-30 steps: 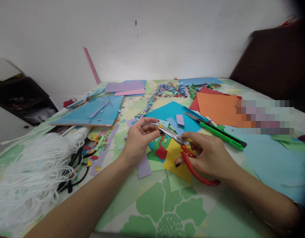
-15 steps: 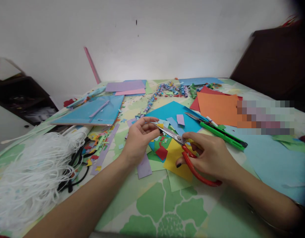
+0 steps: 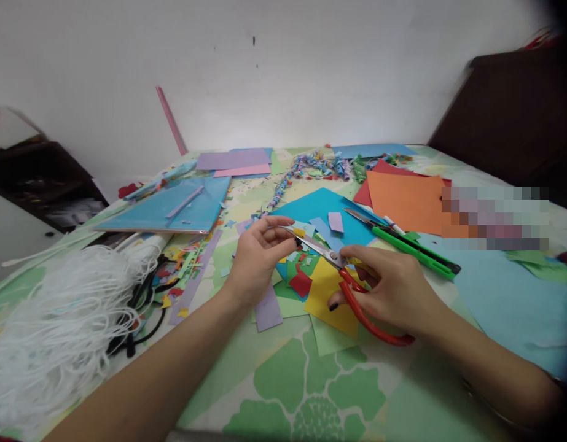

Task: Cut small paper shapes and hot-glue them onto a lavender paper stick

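Faces a white wall (image 3: 333,92) at twelve o'clock, across a green floral tablecloth (image 3: 320,380) scattered with coloured paper. Grips red-handled scissors (image 3: 332,256) in the right hand (image 3: 387,285), at the centre of the clock, with fingers closed about the handles, forefinger near the pivot and blades toward ten o'clock. Holds the left hand (image 3: 260,255) at the blade tips, with thumb and forefinger curled in close; cannot tell whether pinching the metal or something thin. Shows a small yellow scrap (image 3: 299,232) at the blades, just beside the left thumb. Around the scissors, has a yellow sheet (image 3: 328,301) at six o'clock, a red scrap (image 3: 300,285) at eight, white cord (image 3: 57,331) between eight and nine, a blue pad (image 3: 145,215) near ten, a curled-paper garland (image 3: 306,164) at twelve, orange paper (image 3: 403,199) at two and a green box cutter (image 3: 412,253) at three.
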{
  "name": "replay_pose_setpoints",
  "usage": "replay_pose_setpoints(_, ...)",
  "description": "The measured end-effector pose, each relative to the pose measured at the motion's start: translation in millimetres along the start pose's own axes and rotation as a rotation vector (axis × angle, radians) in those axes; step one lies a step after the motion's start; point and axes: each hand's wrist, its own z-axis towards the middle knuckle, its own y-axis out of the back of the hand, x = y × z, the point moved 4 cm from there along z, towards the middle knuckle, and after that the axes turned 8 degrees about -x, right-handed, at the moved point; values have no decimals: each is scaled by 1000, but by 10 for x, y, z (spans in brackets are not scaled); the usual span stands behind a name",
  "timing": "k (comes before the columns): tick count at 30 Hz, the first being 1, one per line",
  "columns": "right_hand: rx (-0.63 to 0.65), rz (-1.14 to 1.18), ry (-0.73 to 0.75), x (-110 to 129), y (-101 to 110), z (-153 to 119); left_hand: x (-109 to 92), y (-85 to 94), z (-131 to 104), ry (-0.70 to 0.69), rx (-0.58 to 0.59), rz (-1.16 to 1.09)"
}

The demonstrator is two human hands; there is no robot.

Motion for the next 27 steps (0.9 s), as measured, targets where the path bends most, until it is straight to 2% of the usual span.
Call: replay_pose_setpoints(27,-5,-33,36,1,14,5,1,18,30,24,-89,-84)
